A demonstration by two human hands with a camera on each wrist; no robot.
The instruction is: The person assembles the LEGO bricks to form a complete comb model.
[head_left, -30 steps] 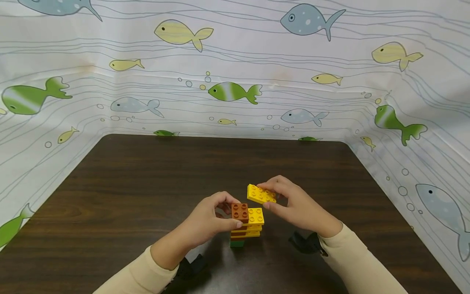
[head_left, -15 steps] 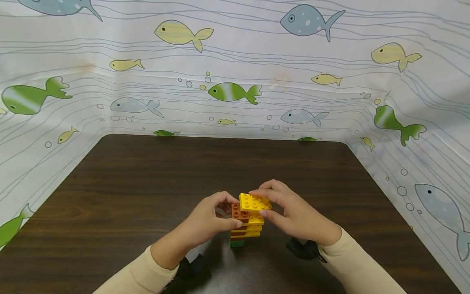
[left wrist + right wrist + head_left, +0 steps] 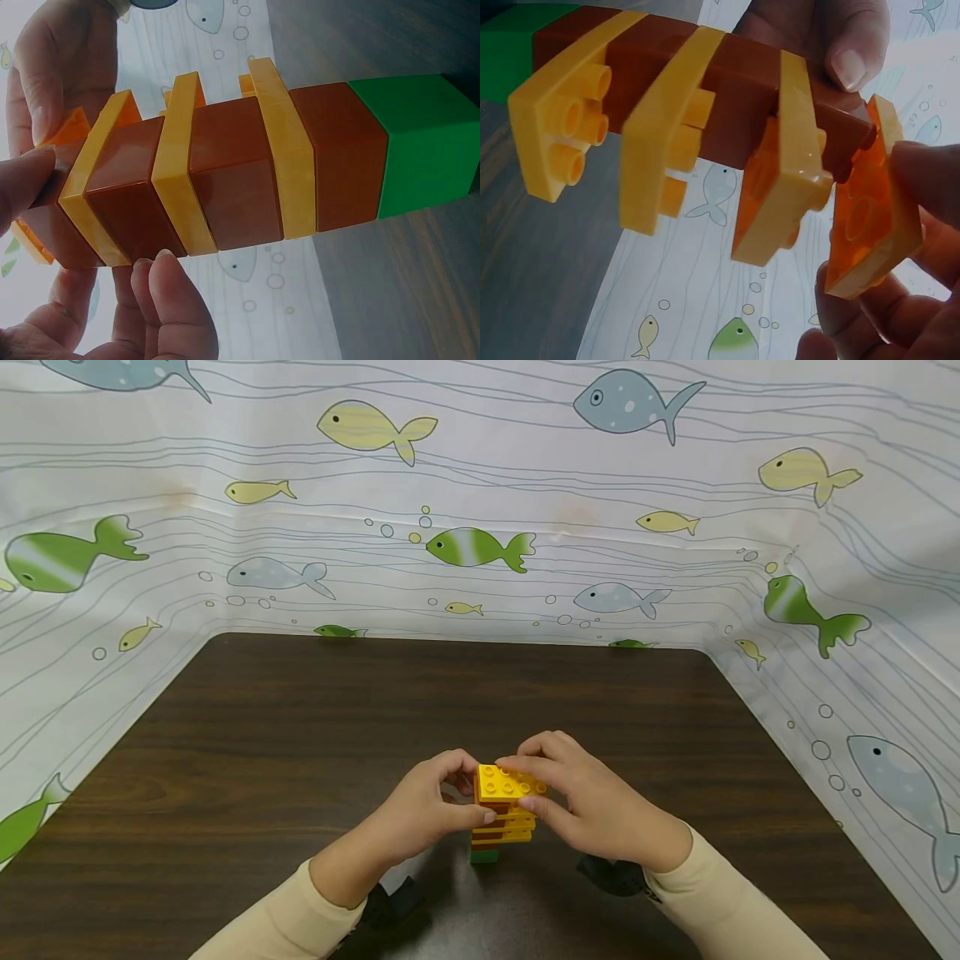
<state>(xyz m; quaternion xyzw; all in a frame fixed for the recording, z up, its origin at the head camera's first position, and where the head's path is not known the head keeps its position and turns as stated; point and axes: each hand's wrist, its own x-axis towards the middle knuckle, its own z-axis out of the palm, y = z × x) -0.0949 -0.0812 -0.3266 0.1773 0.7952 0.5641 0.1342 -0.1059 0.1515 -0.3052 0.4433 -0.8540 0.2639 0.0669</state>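
Note:
A tower of toy building bricks stands upright on the table, with a green brick (image 3: 431,142) at its base. Above that, brown bricks (image 3: 232,165) alternate with thin yellow plates (image 3: 660,142) that jut out to the right. My left hand (image 3: 420,810) grips the tower near its top, thumb in front and fingers behind. Between thumb and fingers, my right hand (image 3: 592,806) pinches another yellow plate (image 3: 498,785) over the topmost brown brick. From the right wrist, that plate looks slightly tilted against the brick, and a brown stud shows beside it.
The dark wooden table (image 3: 300,718) stretches out behind and to both sides of the tower. A white sheet printed with fish (image 3: 480,468) rises along the table's far and side edges. Black straps (image 3: 611,877) sit at the wrists.
My right hand has moved left and slightly down, bringing the yellow plate from the tower's right side to over its top brown brick. The left hand has kept its hold.

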